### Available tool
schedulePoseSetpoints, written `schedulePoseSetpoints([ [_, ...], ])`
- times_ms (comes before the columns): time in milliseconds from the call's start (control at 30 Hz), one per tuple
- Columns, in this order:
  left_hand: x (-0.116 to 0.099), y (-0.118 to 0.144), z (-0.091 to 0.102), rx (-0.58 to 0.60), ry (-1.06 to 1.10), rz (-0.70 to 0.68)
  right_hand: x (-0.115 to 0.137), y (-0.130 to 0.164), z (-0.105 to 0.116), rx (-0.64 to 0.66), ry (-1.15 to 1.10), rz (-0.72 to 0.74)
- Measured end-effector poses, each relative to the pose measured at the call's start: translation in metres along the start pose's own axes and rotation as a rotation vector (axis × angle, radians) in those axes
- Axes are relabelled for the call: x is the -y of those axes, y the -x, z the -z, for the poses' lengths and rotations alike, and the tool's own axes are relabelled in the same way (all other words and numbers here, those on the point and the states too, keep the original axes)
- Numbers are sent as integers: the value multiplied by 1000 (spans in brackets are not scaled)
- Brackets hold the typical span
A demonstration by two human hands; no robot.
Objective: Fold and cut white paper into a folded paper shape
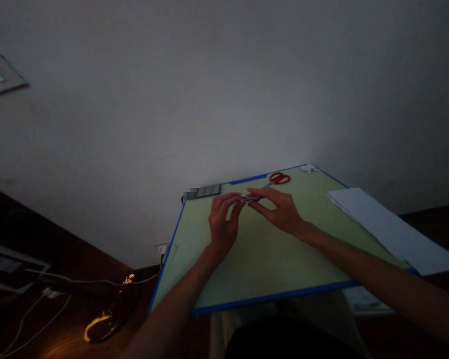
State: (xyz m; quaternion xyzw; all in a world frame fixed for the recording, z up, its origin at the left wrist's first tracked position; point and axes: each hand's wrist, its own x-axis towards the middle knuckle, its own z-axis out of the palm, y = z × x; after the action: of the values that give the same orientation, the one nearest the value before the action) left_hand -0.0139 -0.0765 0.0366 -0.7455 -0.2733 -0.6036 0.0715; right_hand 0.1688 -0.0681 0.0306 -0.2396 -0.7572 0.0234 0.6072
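Note:
Above the middle of the pale green table, both hands pinch one small, flat, folded piece that looks like paper. My left hand holds its left end between thumb and fingers. The right end sits between the thumb and fingers of my right hand. Fingertips cover much of the piece, and the dim light hides its detail. Just beyond my right hand lies a pair of red-handled scissors, its blades partly hidden by that hand.
A dark phone-like slab lies at the table's far left corner. White paper scraps are at the far right corner. White paper sheets overhang the right edge. A wall stands behind; a white cable runs at left.

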Motion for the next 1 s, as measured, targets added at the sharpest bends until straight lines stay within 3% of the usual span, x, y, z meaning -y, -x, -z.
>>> schedulePoseSetpoints([
  [400,-4,-2,4,-88,33,-45,1,-1,-1,-1,-38,72],
  [1000,-4,0,2,-13,51,26,0,-2,-1,-9,9,135],
])
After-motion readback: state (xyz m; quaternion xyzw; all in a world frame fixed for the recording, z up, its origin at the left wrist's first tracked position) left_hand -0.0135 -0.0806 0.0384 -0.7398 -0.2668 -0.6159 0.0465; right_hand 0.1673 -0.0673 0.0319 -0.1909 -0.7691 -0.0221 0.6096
